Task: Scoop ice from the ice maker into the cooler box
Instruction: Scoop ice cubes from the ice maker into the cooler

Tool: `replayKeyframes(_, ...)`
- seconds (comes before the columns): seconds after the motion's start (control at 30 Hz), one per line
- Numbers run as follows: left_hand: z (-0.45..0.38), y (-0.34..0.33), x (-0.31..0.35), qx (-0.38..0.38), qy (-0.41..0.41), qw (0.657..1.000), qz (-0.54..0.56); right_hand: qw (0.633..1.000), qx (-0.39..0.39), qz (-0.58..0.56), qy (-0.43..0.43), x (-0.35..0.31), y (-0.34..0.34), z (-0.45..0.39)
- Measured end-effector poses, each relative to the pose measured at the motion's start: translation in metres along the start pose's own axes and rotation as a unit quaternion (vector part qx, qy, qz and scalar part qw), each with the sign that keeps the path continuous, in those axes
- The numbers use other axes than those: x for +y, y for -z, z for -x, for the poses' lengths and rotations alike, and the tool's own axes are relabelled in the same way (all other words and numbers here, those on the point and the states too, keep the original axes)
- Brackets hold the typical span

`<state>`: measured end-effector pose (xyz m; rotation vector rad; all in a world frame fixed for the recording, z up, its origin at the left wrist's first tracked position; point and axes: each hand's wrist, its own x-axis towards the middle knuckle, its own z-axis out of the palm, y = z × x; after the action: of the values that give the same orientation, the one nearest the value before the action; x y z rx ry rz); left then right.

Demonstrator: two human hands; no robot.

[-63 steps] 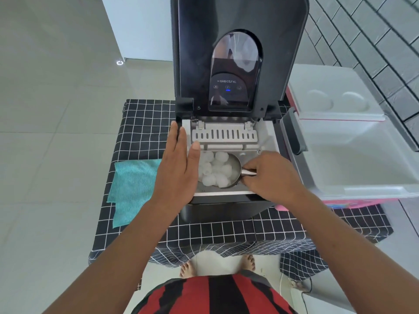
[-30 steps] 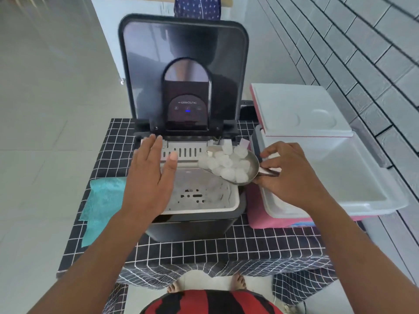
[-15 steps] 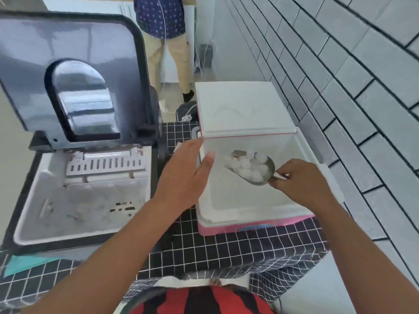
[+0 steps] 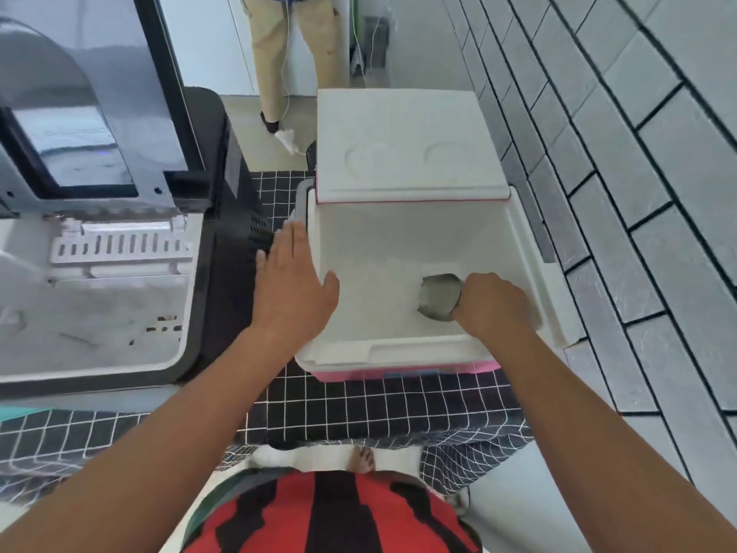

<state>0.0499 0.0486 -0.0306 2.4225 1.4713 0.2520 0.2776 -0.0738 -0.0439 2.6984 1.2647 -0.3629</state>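
The white cooler box with a pink base stands open on the right of the table, its lid raised at the back. My right hand grips the handle of a metal scoop, which is turned downward low inside the box. No ice shows in the scoop, and the ice in the box is hard to tell from the white floor. My left hand lies flat with straight fingers on the box's left rim. The black ice maker stands to the left, lid up, its white basket exposed.
A black cloth with a white grid covers the table. A grey tiled wall runs close on the right. A person's legs stand behind the table. A teal cloth corner shows at the left edge.
The scoop has gone from the ice maker across to the cooler, dropped deep inside and tipped over, its ice no longer visible. My left hand followed to the cooler's left rim.
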Motion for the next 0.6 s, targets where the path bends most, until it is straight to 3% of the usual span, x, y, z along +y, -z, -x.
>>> replayKeyframes(0.23, 0.002, 0.003, 0.003, 0.006, -0.003, 1.0, -0.005, 0.99, 0.107, -0.091, 0.005, 0.003, -0.004, 0.004)
replayKeyframes(0.37, 0.011, 0.03, 0.001, 0.024, -0.083, 0.994, 0.067, 0.984, 0.129, -0.12, 0.022, -0.001, 0.004, 0.013)
replayKeyframes(0.5, 0.025, 0.076, -0.026, 0.075, -0.13, 0.982, 0.114, 0.967, 0.154, -0.192, 0.065, -0.022, 0.032, 0.033)
replayKeyframes(0.6, 0.036, 0.11, -0.07, 0.125, -0.105, 0.978, 0.133, 0.946, 0.143, -0.267, 0.118, -0.059, 0.069, 0.056)
